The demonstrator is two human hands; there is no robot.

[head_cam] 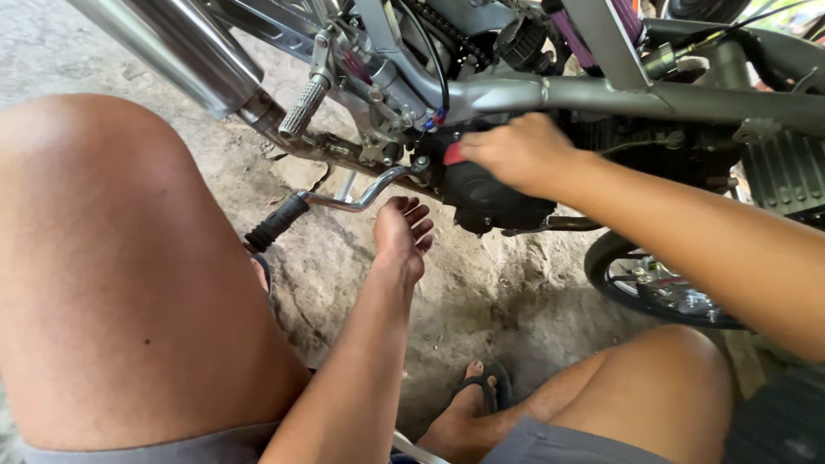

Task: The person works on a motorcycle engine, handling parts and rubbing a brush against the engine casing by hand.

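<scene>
You are squatting beside a grey-framed motorcycle [601,94], both hands down at its engine.

Your right hand [516,150] is closing its fingers around a small red-handled tool [453,155], pressing it against the rounded black engine cover [490,198] just under the grey frame tube. Your left hand [402,230] is hovering palm-up below, its fingers loosely spread and holding nothing, just beside the bent chrome kick lever with the black rubber grip [322,204]. The silver exhaust pipe [185,51] is slanting above your left knee, and your sandalled foot [474,395] is resting on the rough concrete floor [481,301].
</scene>
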